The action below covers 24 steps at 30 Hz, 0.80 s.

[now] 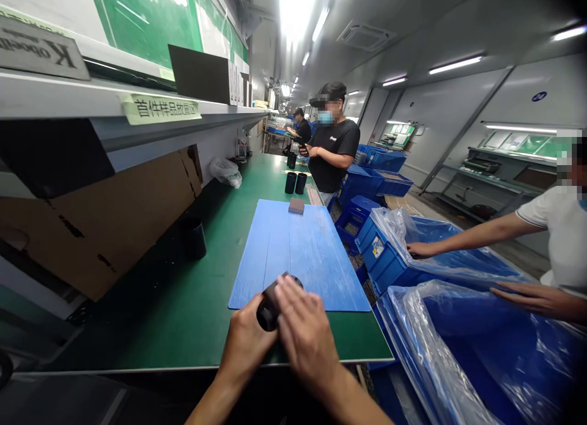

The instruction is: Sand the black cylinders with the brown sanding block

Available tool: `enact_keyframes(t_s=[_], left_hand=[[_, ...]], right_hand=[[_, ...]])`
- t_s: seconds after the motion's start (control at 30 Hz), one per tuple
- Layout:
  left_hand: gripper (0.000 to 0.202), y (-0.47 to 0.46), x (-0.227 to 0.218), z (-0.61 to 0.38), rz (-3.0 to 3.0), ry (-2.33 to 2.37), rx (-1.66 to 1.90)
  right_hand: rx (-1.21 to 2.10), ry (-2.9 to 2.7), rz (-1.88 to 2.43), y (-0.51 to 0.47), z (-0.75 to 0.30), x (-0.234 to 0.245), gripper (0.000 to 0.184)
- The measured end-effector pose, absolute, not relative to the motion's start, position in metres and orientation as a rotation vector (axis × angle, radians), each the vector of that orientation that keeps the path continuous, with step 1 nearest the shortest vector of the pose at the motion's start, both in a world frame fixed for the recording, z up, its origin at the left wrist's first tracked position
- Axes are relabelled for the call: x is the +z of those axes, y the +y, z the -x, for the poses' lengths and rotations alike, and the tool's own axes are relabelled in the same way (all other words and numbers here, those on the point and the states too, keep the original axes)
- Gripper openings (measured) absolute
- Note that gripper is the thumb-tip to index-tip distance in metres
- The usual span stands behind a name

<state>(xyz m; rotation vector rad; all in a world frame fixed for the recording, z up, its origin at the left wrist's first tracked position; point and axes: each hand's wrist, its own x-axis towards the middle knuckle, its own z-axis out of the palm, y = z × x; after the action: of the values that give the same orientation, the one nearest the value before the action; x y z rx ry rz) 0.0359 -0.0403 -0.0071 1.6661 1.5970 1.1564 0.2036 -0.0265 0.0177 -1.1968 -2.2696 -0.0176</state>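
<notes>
Low over the near edge of a blue mat (312,254), my left hand (244,334) is wrapped round a black cylinder (266,317), its round open end facing me. My right hand (308,328) lies over the cylinder, its fingers together against a dark brown sanding block (272,294) that rests on the cylinder's side. The fingers hide much of the block and the cylinder's far part. A similar brown block (296,206) lies at the mat's far edge.
On the green table (220,229), a black cylinder (193,238) stands left and others (290,183) stand beyond the mat. Blue crates (385,260) lined with plastic are at the right, with a co-worker's hands (534,298) over them. Another person (337,150) stands farther back. A shelf (151,122) overhangs left.
</notes>
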Motion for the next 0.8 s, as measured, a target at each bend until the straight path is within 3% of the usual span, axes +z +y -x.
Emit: enact_keyframes(t_s=[0.1,0.23,0.43,0.57,0.8], left_hand=[[0.048,-0.039,-0.009,-0.035,-1.708,1.616,1.186],[0.048,-0.037,-0.01,-0.036,-1.707,1.612,1.186],[0.037,-0.04,-0.011,-0.035,-1.664,1.578,1.168],[0.049,-0.038,-0.011,-0.035,-1.722,1.613,1.19],[0.048,-0.036,-0.006,-0.035,-1.694,1.638,1.158]], right_hand=[[0.034,-2.119,1.391,0.0,-0.225,0.016,0.045],[0.021,-1.935,1.481,-0.003,-0.23,0.021,0.045],[0.048,-2.227,1.13,-0.04,-0.195,0.029,0.053],[0.134,-1.978,1.384,-0.003,-0.211,0.013,0.042],[0.145,-1.531,1.404,0.006,-0.223,-0.007,0.049]])
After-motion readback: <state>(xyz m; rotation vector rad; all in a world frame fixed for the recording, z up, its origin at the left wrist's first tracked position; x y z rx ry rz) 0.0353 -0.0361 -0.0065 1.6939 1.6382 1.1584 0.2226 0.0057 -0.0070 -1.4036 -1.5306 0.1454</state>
